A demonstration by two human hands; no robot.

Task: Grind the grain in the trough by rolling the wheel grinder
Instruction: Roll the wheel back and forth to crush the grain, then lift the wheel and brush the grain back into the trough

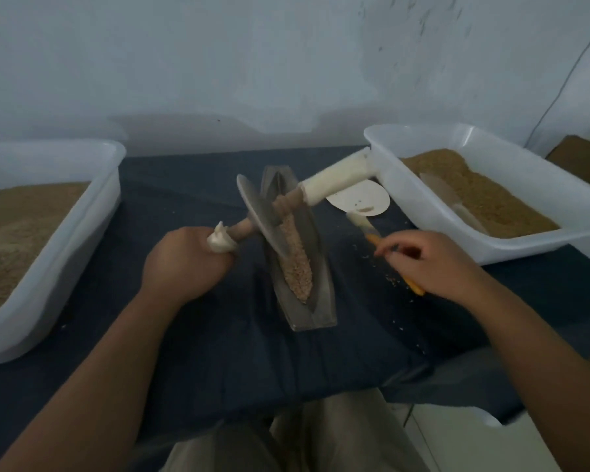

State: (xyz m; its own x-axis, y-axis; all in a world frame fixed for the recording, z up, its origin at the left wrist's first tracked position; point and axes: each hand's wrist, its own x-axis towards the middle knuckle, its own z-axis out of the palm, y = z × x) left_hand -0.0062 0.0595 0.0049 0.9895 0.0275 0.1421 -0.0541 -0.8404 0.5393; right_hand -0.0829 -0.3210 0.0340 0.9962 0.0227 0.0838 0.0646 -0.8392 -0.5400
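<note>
Left grip point(184, 264) clenches wheel grinder point(263, 219) axle end; free white handle point(338, 180) beyond-left of right grip point(436, 264), which curls loosely over yellow tool point(416, 288), hold unclear.

Single view: head-worn wide-angle camera, looks forward and down from above person's lap. Close range; left hand point(181, 264) and right hand point(433, 264) enter frame from bottom edge. Trough point(312, 318) at centre on dark cloth point(218, 352); wall point(252, 63) straight ahead fills upper third.
</note>
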